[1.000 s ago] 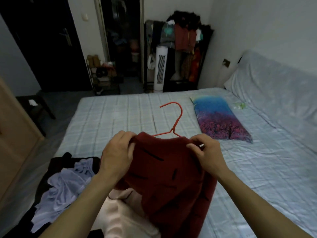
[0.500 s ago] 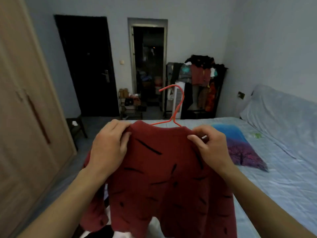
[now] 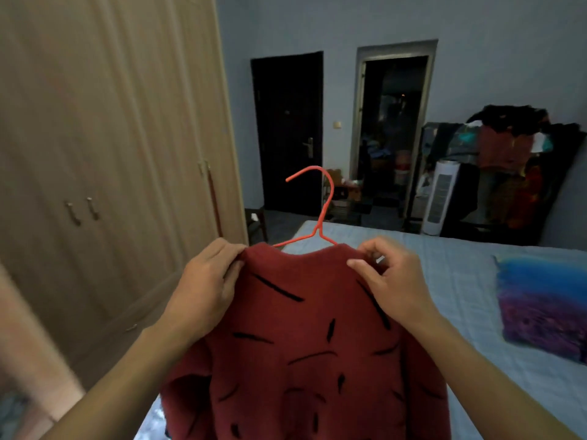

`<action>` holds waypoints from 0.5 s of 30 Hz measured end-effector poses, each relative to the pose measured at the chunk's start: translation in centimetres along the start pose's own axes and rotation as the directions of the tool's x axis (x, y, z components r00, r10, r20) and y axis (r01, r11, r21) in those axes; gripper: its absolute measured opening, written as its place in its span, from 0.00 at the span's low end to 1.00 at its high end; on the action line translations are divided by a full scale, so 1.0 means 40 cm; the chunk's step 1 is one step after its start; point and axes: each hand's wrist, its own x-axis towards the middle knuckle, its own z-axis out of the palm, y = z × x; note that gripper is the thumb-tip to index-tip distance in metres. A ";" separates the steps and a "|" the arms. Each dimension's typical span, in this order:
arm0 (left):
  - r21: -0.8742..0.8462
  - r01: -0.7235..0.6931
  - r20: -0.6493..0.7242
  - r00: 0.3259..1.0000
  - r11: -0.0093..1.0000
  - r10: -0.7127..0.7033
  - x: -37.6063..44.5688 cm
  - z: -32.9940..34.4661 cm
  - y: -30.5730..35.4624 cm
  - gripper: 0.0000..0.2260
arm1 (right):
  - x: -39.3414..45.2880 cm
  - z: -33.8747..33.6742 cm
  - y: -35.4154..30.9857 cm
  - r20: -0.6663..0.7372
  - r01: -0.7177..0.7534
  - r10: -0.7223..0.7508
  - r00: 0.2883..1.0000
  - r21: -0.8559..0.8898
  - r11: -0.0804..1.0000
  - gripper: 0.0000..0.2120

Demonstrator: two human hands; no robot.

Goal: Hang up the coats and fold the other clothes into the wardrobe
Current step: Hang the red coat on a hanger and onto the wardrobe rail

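Observation:
A dark red coat with black dashes (image 3: pixel 305 338) hangs on an orange wire hanger (image 3: pixel 320 211), held up in front of me. My left hand (image 3: pixel 203 293) grips its left shoulder and my right hand (image 3: pixel 390 287) pinches its right shoulder. The hanger's hook sticks up above the collar; its arms are hidden inside the coat. The wooden wardrobe (image 3: pixel 104 154) fills the left side with its doors closed.
The bed with a checked sheet (image 3: pixel 451 281) lies to the right, a blue and purple pillow (image 3: pixel 543 306) on it. At the far wall are a dark door (image 3: pixel 286 131), an open doorway (image 3: pixel 390 134), a white tower fan (image 3: pixel 441 198) and a loaded clothes rack (image 3: pixel 508 166).
I have lifted the coat off the bed on its hanger and turned left, so the wardrobe now fills the left of the view. Both hands keep their hold.

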 end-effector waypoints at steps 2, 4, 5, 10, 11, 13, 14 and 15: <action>0.010 -0.018 0.056 0.998 1.000 0.018 -0.022 -0.055 -0.017 0.08 | 0.012 0.029 -0.033 0.032 0.045 -0.046 0.998 0.030 0.999 0.06; 0.013 -0.036 0.102 0.994 0.999 0.034 -0.044 -0.109 -0.038 0.08 | 0.023 0.066 -0.067 0.064 0.085 -0.090 0.994 0.067 0.994 0.06; 0.012 -0.040 0.117 0.992 0.999 0.038 -0.056 -0.133 -0.048 0.08 | 0.028 0.090 -0.087 0.074 0.104 -0.110 0.991 0.087 0.991 0.06; 0.016 -0.057 0.156 0.986 0.998 0.054 -0.130 -0.234 -0.101 0.08 | 0.028 0.259 -0.222 0.107 0.214 -0.238 0.965 0.199 0.957 0.06; 0.019 -0.043 0.149 0.988 0.999 0.040 -0.149 -0.253 -0.119 0.08 | 0.024 0.295 -0.251 0.114 0.226 -0.254 0.960 0.217 0.950 0.06; 0.037 0.020 0.113 0.993 0.999 -0.024 -0.194 -0.293 -0.164 0.08 | 0.019 0.364 -0.307 0.118 0.231 -0.265 0.957 0.245 0.942 0.08; 0.050 0.061 0.084 0.994 0.997 -0.065 -0.222 -0.314 -0.191 0.09 | 0.015 0.398 -0.334 0.122 0.230 -0.268 0.956 0.259 0.938 0.08; 0.064 0.104 0.050 0.993 0.993 -0.107 -0.253 -0.336 -0.218 0.09 | 0.012 0.432 -0.361 0.130 0.230 -0.272 0.953 0.273 0.934 0.07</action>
